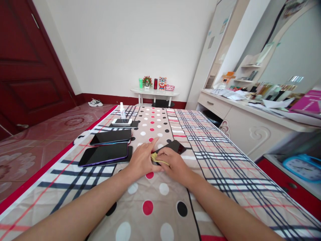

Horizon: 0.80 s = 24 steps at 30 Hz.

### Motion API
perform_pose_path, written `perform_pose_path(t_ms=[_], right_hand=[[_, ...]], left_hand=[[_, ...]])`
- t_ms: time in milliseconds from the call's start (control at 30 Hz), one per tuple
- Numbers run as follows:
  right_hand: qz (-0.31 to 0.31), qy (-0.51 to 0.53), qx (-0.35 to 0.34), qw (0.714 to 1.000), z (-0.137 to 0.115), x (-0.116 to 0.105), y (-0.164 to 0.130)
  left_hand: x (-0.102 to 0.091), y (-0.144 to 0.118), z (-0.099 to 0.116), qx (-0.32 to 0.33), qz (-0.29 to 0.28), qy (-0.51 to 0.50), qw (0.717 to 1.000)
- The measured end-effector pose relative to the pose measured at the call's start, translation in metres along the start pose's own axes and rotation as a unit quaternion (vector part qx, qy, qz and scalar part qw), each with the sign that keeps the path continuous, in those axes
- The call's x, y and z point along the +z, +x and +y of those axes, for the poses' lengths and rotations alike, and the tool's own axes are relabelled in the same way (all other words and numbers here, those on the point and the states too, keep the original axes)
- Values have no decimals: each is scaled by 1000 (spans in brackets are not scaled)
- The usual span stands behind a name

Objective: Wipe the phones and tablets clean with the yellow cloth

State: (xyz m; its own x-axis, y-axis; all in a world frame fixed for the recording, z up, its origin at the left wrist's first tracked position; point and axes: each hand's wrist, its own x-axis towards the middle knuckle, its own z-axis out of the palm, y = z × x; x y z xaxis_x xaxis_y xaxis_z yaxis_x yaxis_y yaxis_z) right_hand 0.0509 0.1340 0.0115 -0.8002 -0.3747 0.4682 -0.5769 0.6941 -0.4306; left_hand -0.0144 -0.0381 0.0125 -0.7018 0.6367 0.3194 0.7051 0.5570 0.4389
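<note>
A black smartphone [177, 146] lies at a slant on the dotted middle strip of the bedspread. My left hand [142, 156] is at its near left end, thumb and forefinger spread around that end and holding it. A crumpled yellowish cloth [153, 156] is pinched in my right hand [173, 164], which rests on the phone and covers its middle. Left of my hands lie more dark-screened phones: a purple-edged phone [104, 155] on top of another dark one, and a black phone [110, 136] behind it.
A white phone [122, 122] lies on a dark one farther back, beside a small spray bottle [122, 111]. Beyond the bed [160, 201], a low white table [152, 91] holds several ornaments. At right stand a cluttered dresser [250, 124] and a blue clock [302, 168].
</note>
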Motion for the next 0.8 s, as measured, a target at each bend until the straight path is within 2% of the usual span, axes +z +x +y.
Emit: perform_pose_path(t_ms=[67,200,300,367,500,600,667,800], right_hand=[[10,-41,10,999,12,-4,1],[77,-146,137,977,53,-24,-1],[106,-190,194,957,63,-30,-1],[95,-185,177,962,53,-23,1],[28,-112,66,991,17,0,10],[-6,-88,28,996,10,4,13],[9,-104,57,993,22,-4,11],[83,-166,170,968,50,-20,3]], left_hand=[[1,-1,0,2,10,-19,1000],[3,-2,3,13,21,-63,998],[5,-1,5,23,22,-79,996],[7,0,6,25,23,-79,996],[8,1,7,14,21,-69,997],[7,1,8,-5,21,-45,999],[6,1,9,-15,18,-28,999],[3,2,11,-33,27,1,999]])
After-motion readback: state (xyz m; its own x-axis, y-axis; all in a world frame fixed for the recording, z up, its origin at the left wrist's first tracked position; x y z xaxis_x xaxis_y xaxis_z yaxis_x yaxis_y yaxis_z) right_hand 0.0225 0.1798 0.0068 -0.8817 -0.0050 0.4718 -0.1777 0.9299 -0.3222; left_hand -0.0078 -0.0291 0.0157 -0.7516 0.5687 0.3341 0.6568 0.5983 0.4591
